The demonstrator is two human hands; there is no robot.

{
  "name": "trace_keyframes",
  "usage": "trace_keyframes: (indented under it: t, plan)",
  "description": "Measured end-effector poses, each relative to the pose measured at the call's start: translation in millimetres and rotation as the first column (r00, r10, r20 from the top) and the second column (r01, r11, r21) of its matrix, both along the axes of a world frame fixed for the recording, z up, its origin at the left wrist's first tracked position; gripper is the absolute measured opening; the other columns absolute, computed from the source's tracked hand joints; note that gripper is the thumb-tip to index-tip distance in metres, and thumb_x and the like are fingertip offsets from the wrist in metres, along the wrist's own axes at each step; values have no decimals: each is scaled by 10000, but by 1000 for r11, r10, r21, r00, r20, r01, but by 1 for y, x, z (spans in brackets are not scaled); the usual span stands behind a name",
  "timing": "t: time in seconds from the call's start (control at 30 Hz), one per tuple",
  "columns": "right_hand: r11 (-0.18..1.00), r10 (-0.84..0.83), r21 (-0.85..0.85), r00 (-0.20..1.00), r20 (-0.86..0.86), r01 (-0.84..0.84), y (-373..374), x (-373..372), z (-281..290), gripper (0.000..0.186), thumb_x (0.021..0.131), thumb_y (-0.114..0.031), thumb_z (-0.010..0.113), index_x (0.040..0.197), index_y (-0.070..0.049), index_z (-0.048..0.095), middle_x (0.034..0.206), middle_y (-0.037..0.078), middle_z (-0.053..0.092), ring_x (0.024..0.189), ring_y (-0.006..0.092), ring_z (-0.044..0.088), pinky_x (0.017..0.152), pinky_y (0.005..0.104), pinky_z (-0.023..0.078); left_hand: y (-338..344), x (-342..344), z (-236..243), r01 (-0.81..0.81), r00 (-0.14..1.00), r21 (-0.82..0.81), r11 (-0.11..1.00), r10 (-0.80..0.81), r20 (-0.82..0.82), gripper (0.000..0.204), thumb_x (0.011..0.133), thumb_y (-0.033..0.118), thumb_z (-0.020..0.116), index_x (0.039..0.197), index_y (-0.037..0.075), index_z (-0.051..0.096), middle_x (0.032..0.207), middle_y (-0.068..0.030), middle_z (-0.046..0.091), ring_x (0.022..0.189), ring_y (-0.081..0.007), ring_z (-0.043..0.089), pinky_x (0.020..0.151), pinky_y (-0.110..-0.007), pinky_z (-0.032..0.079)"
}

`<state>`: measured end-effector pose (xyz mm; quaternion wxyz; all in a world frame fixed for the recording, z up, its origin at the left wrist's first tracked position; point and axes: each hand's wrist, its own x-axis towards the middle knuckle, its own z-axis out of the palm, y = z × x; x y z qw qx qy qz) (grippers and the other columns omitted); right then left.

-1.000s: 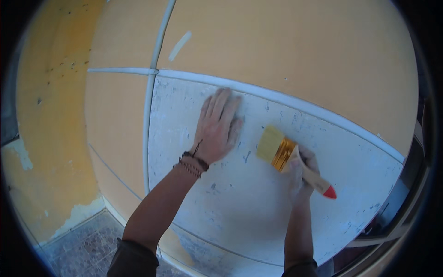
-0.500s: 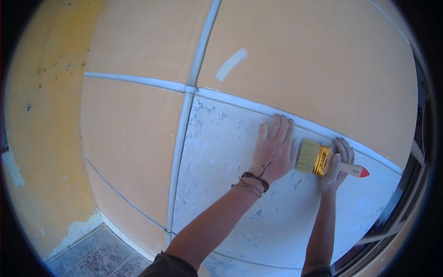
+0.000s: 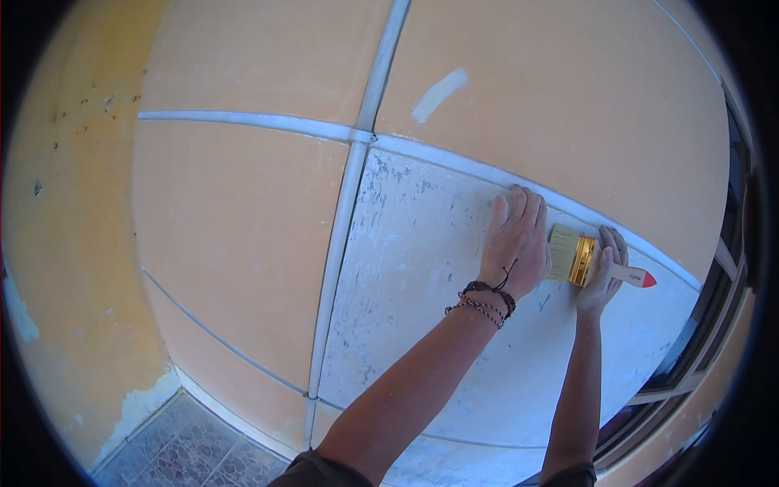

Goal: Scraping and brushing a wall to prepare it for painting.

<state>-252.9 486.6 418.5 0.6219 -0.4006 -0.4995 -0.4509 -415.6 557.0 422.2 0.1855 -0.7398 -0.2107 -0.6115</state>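
My left hand, dusty and wearing braided bracelets, rests on the upper part of a pale, mottled wall panel, fingers slightly bent, their tips at the lower edge of a horizontal white strip. Just right of it, my right hand grips a wide paintbrush with pale yellow bristles, a gold ferrule and a red-tipped wooden handle. The brush lies sideways, bristles toward my left hand, and my right fingertips reach the same strip.
Peach panels with a pale streak surround the white one, divided by a vertical white pipe. A yellow, peeling wall stands at the left above a tiled floor. A dark-glazed window frame runs along the right.
Both hands have moved up and right; the brush, held throughout, has turned nearly horizontal and risen toward the strip. The camera view has shifted as well.
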Motion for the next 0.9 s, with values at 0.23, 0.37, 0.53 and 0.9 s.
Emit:
trace_keyframes:
  t: [0.23, 0.37, 0.53, 0.9]
  plan:
    - [997, 57, -54, 997, -51, -60, -1, -1, -3, 395, 878, -263, 390, 1068, 27, 580, 1149, 178, 485, 1096, 294, 430, 957, 390, 310, 0, 0, -2, 88, 994, 16, 996, -89, 58, 447, 763, 176, 501, 1136, -69, 476, 1150, -162, 464, 1181, -290, 358, 946, -445, 276]
    - [996, 27, -86, 995, -91, -35, -7, -3, -2, 391, 877, -279, 395, 1079, -1, 582, 1155, 173, 483, 1101, 297, 421, 960, 395, 301, 0, 0, -1, 65, 994, 15, 998, -66, 87, 463, 696, 104, 535, 1135, -30, 480, 1122, -127, 452, 1148, -260, 387, 926, -468, 267]
    - [996, 0, -93, 1000, -22, -2, -11, 3, -2, 380, 864, -275, 387, 1084, -24, 569, 1154, 158, 493, 1095, 295, 418, 962, 396, 277, -6, -1, 6, 59, 997, -24, 998, -57, 56, 455, 655, 69, 524, 1101, -17, 494, 1083, -102, 470, 1126, -232, 404, 872, -416, 272]
    - [995, 69, -73, 994, 87, -63, -11, 18, -1, 245, 829, -286, 381, 819, -88, 525, 1104, 137, 560, 1116, 239, 463, 888, 356, 216, -3, 6, 4, 13, 992, 19, 1000, -16, 126, 460, 624, 16, 490, 1083, -6, 512, 1107, -121, 491, 1115, -249, 432, 872, -399, 263]
